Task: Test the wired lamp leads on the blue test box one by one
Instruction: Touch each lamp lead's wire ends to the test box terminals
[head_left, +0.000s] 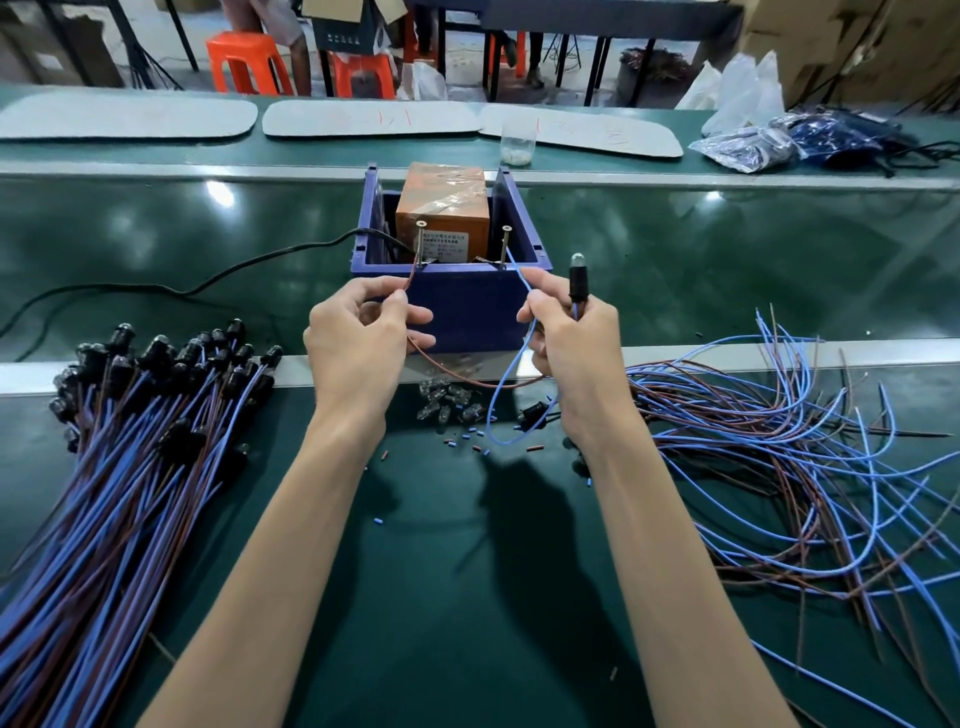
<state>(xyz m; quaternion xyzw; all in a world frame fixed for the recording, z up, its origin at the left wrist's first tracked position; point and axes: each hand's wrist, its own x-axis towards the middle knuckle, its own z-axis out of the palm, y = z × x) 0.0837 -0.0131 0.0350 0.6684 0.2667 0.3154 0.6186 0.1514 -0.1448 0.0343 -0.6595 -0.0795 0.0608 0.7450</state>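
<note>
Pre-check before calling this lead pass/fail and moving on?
1. Left hand grip on brown wire: ok.
2. Right hand grip on blue wire and lamp holder: ok.
3. Brown tip against left screw: cannot tell.
4. Blue tip against right screw: cannot tell.
5. Bulb lit: not ok, looks dark.
6. Black cable entering blue test box: ok.

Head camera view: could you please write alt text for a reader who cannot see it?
Two bare hands touch a lamp's leads to two screws on a blue test box: the left hand holds the brown lead, the right hand the blue lead and the unlit lamp. Bundled wired lamps lie left, loose wires right.
</note>
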